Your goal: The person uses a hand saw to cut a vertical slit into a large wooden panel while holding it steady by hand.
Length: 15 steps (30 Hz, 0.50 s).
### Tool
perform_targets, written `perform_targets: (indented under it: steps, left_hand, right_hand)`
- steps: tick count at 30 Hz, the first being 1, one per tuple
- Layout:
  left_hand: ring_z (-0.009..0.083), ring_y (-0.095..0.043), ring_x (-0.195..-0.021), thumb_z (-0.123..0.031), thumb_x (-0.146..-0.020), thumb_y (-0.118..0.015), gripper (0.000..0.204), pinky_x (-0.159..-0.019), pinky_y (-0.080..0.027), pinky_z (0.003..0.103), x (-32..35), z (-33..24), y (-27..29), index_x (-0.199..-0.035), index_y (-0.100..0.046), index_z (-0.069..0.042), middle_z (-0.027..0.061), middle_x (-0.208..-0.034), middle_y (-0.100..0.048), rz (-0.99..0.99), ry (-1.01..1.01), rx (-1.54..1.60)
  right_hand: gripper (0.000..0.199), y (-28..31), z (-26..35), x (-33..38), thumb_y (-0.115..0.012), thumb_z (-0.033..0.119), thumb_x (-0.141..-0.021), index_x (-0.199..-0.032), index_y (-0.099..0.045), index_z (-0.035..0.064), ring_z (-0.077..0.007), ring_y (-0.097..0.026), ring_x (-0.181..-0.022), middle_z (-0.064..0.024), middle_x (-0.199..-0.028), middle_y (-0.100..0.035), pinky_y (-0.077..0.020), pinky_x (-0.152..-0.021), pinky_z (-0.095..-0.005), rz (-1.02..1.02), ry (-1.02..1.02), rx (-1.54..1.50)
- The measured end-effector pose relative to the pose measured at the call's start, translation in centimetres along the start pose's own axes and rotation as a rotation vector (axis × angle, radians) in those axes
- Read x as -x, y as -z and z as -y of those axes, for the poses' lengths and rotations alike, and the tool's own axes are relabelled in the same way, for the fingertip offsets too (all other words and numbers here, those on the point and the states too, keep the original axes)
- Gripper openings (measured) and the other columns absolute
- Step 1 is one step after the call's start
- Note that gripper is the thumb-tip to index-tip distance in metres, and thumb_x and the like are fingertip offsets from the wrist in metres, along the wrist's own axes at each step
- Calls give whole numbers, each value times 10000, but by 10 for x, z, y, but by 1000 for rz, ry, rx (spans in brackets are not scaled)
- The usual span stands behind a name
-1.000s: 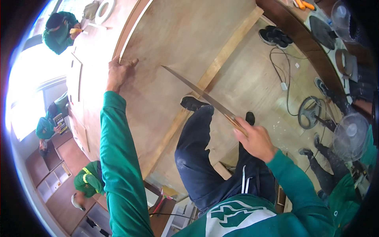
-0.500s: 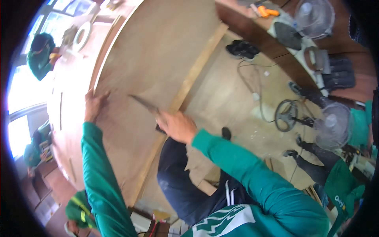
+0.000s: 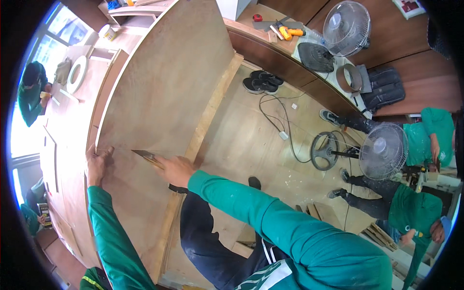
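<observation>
A large brown wooden panel (image 3: 164,96) with a pale curved edge lies in front of me. My left hand (image 3: 96,166) is at its left edge, fingers curled over the rim and thumb resting on the top face. In my right hand (image 3: 176,170) is a putty knife (image 3: 146,155), a grey flat blade with a wood-coloured handle. Its blade points left over the panel toward my left hand, with a gap between them. Whether the blade touches the surface I cannot tell. A light wooden strip (image 3: 208,125) runs along the panel's right side, beneath my right wrist.
Right of the panel, black shoes (image 3: 261,83), a cable with a socket block (image 3: 283,135) and a standing fan (image 3: 382,150) are on the floor. A bench (image 3: 270,53) holds a yellow-orange power tool (image 3: 290,33) and another fan (image 3: 346,28). Co-workers in green stand left and right.
My view has shifted, so the panel and both hands appear lower and farther left. The putty knife stays in my right hand, and its blade tip is closer to my left hand.
</observation>
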<state>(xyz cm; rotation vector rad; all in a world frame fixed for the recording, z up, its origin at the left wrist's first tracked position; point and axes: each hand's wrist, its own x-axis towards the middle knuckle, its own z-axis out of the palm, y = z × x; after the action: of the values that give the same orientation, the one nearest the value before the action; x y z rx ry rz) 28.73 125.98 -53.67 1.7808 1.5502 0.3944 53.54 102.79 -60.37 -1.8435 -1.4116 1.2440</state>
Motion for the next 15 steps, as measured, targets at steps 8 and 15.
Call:
perform_targets:
  steps: [8,15]
  left_hand:
    - [198,-683,-856,-234,-990,-933,593,-757,-591,363,-34,88,29,-1413,-677,94,84,-1024,-692,-137,-26,-101]
    - [251,-775,-1038,-210,-966,-937,672,-846,-642,399,-16,51,25,-1524,-679,63,188,-1264,-758,-148,-18,-133]
  right_hand:
    - [491,-34,0,3,-672,436,-1144,-1533,-679,136,-521,-801,-1000,-294,-1021,-817,-624,-936,-660,-67,20,-85]
    - [579,-12,8,9,-614,483,-1149,-1652,-636,197,-522,-802,-1074,-278,-1122,-840,-623,-1012,-644,48,-8,-110]
